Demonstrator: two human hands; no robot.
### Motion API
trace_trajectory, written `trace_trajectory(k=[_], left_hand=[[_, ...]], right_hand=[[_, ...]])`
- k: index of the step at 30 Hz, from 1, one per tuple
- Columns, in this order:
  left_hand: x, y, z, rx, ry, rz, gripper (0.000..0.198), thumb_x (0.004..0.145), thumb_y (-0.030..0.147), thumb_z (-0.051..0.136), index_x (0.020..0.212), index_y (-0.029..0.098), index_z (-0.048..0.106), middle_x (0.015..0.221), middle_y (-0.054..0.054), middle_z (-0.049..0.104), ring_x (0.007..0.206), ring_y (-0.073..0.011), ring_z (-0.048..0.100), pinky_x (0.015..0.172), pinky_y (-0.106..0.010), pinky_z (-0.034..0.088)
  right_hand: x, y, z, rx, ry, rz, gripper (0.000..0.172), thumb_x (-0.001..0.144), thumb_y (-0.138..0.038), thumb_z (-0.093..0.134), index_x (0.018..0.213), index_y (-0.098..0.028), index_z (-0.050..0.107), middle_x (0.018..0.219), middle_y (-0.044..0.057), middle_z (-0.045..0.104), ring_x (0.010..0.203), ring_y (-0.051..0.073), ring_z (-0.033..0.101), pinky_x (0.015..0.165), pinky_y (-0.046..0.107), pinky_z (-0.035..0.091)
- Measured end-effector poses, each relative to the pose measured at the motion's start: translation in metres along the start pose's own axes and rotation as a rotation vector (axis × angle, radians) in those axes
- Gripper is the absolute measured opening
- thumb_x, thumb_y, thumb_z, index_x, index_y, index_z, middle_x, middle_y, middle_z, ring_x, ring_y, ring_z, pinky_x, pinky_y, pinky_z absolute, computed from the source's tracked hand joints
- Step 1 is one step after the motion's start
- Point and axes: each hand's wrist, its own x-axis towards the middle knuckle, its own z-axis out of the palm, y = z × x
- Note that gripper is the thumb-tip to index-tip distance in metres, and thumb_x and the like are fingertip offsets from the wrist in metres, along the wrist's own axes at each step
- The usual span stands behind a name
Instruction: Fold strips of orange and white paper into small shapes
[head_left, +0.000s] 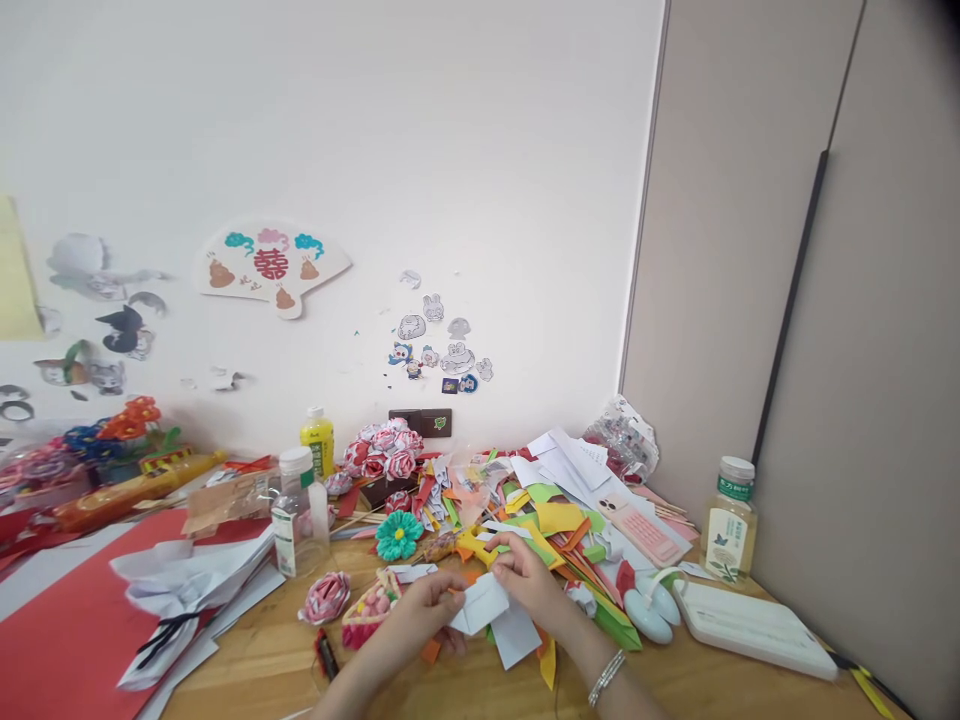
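Note:
A small folded piece of white paper [481, 606] is held low over the wooden table, between both hands. My left hand [433, 606] pinches its left edge between thumb and fingers. At the upper right edge, my right hand [523, 574] is closed on the same paper, thumb on top. Under it, another white sheet [516, 640] sticks out towards me; whether it touches the held paper I cannot tell. Close to my left wrist sit a small pink basket [358, 630] and a red-and-white paper rose [325, 598]. A teal flower [399, 536] lies just beyond my left hand.
Coloured paper scraps [555, 515] pile up behind my hands. Left stand a clear bottle [286, 540] and a yellow bottle [318, 440], with red paper [60, 620] nearby. Right are a pink phone case [645, 528], a white flat device [754, 625] and a green-capped bottle [729, 525].

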Motion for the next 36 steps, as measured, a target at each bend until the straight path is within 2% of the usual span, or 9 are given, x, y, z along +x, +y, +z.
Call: trace_trajectory(k=[4,6,10,13,18,22,24,31,36], left_hand=[[0.000,-0.005,0.005,0.101,-0.011,-0.001,0.029,0.061,0.044,0.057,0.066,0.016,0.052,0.045,0.004,0.054,0.040,-0.0103,0.051,0.040,-0.019,0.035],[0.002,-0.008,0.006,0.132,0.000,0.016,0.029,0.061,0.043,0.057,0.058,0.015,0.050,0.041,0.006,0.049,0.036,-0.0075,0.045,0.037,-0.018,0.030],[0.007,-0.012,0.005,0.126,0.089,0.037,0.031,0.058,0.045,0.058,0.054,0.017,0.046,0.034,0.009,0.043,0.029,-0.0051,0.035,0.031,-0.017,0.025],[0.011,-0.011,0.004,0.030,0.175,-0.008,0.035,0.054,0.050,0.058,0.056,0.018,0.045,0.035,0.007,0.050,0.031,-0.0093,0.045,0.035,-0.020,0.035],[0.014,-0.009,0.004,-0.159,0.263,-0.025,0.034,0.050,0.047,0.062,0.060,0.018,0.045,0.044,0.003,0.060,0.047,-0.0144,0.059,0.051,-0.025,0.045],[0.017,-0.012,0.006,-0.168,0.272,-0.031,0.034,0.051,0.045,0.063,0.060,0.018,0.045,0.041,0.004,0.057,0.041,-0.0140,0.057,0.044,-0.023,0.042],[0.017,-0.012,0.006,-0.174,0.283,-0.042,0.035,0.051,0.045,0.063,0.062,0.017,0.047,0.044,0.004,0.057,0.038,-0.0131,0.055,0.041,-0.023,0.041],[0.012,-0.004,-0.001,-0.210,0.310,0.042,0.035,0.050,0.044,0.065,0.061,0.016,0.046,0.048,0.005,0.057,0.041,-0.0110,0.055,0.041,-0.021,0.042],[0.012,-0.005,-0.003,-0.146,0.292,-0.011,0.029,0.052,0.035,0.065,0.059,0.017,0.044,0.047,0.004,0.057,0.040,-0.0110,0.055,0.042,-0.022,0.043]], right_hand=[[-0.001,0.004,0.009,-0.123,0.020,-0.053,0.018,0.077,-0.027,0.045,0.093,-0.019,0.049,0.063,-0.002,0.049,0.055,0.010,0.045,0.053,0.021,0.035],[-0.002,0.002,0.013,-0.232,0.051,-0.109,0.018,0.076,-0.025,0.045,0.092,-0.020,0.053,0.079,0.002,0.054,0.071,0.014,0.050,0.064,0.025,0.038],[0.000,0.002,0.010,-0.295,0.211,-0.204,0.023,0.076,-0.028,0.047,0.098,-0.021,0.052,0.094,0.004,0.052,0.089,0.017,0.048,0.080,0.030,0.036],[0.005,0.008,0.007,-0.154,0.289,-0.142,0.031,0.074,-0.035,0.051,0.101,-0.020,0.047,0.089,0.004,0.053,0.077,0.016,0.051,0.071,0.029,0.041],[0.005,0.016,0.020,0.062,-0.053,-0.020,0.033,0.071,-0.039,0.055,0.095,-0.017,0.052,0.077,0.003,0.056,0.068,0.015,0.054,0.058,0.025,0.042],[0.003,0.018,0.025,0.071,0.042,0.053,0.023,0.070,-0.035,0.055,0.081,-0.016,0.055,0.064,-0.001,0.052,0.052,0.010,0.048,0.049,0.021,0.039],[0.004,0.018,0.019,0.024,0.004,0.077,0.018,0.070,-0.031,0.054,0.078,-0.015,0.054,0.055,-0.004,0.046,0.044,0.007,0.041,0.045,0.019,0.035],[0.005,0.007,-0.001,-0.048,0.009,0.130,0.014,0.069,-0.021,0.048,0.076,-0.013,0.057,0.057,-0.004,0.044,0.046,0.006,0.040,0.043,0.018,0.033],[0.003,0.007,-0.003,-0.040,-0.027,0.157,0.012,0.068,-0.019,0.047,0.071,-0.013,0.057,0.056,-0.003,0.044,0.045,0.006,0.040,0.042,0.017,0.034]])
